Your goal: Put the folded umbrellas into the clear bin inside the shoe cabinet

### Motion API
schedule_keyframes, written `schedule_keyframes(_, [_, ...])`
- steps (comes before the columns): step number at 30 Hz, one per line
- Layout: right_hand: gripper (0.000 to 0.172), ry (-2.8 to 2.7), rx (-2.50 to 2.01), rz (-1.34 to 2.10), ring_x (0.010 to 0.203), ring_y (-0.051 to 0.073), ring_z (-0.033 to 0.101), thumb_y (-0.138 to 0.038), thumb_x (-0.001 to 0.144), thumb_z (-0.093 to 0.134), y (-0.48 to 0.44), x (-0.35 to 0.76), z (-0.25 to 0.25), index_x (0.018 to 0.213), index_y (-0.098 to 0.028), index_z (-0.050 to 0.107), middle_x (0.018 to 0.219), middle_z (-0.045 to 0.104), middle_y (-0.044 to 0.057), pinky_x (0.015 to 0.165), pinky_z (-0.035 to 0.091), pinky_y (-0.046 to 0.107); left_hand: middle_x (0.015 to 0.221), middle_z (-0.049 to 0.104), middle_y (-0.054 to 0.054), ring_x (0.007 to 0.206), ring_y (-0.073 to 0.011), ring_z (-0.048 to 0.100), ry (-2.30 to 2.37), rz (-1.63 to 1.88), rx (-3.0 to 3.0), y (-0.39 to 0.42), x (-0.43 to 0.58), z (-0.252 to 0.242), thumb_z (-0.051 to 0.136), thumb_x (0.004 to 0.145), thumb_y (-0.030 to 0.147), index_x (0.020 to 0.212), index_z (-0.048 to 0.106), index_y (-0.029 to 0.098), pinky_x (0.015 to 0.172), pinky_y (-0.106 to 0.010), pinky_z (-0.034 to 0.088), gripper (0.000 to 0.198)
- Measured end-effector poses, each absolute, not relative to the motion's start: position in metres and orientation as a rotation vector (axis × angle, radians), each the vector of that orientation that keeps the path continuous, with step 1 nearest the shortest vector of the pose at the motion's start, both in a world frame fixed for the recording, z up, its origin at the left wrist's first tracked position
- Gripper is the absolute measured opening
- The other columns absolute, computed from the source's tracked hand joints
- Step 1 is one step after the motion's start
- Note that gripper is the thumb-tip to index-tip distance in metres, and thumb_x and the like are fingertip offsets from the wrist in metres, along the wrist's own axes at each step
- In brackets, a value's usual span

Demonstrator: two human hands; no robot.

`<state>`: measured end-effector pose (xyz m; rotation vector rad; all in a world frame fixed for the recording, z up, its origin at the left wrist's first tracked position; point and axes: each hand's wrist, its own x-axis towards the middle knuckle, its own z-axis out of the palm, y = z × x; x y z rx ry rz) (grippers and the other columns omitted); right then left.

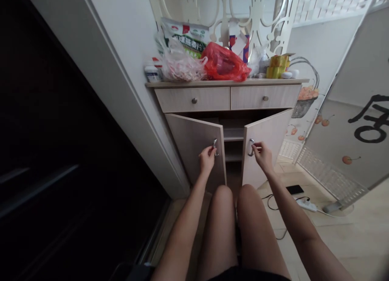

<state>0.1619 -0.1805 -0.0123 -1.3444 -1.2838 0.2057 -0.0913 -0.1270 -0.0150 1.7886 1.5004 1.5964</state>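
A low pale-wood cabinet (226, 83) stands against the wall in front of me. My left hand (207, 158) grips the metal handle (214, 147) of the left door (190, 145). The fingers of my right hand (263, 155) are closed round the handle (251, 147) of the right door (269, 135). Both doors stand partly open, swung towards me. Through the gap between them a shelf (233, 135) shows inside. My knees are just below the doors.
Two shut drawers (194, 99) sit above the doors. The cabinet top carries a red plastic bag (224, 64), a clear bag (181, 66), a food packet and yellow boxes (278, 66). On the floor at the right lie a phone (295, 189) and a power strip (306, 204) with cables.
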Motion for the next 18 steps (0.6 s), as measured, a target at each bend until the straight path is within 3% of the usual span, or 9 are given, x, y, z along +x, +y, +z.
schedule_keyframes(6, [0.027,-1.370,-1.558,0.123,0.076,0.017,0.066,-0.044,0.096,0.045,-0.110,0.123,0.002,0.091,-0.021,0.058,0.090,0.071,0.005,0.063,0.039,0.024,0.094,0.075,-0.011,0.085,-0.0195,0.068,1.665,1.338,1.993,-0.079,-0.048,0.008,0.063,0.088,0.022,0.094,0.073,0.016,0.079,-0.028,0.046,0.013])
schedule_keyframes(18, [0.027,-1.432,-1.616,-0.009,0.075,0.019,0.062,-0.040,0.098,0.040,-0.034,0.110,0.001,0.096,-0.019,0.056,0.089,0.068,0.008,0.062,0.036,0.026,0.102,0.074,-0.012,0.092,-0.0204,0.067,1.765,1.250,2.008,-0.030,-0.023,0.015,0.061,0.091,0.027,0.098,0.073,0.018,0.079,-0.027,0.043,0.017])
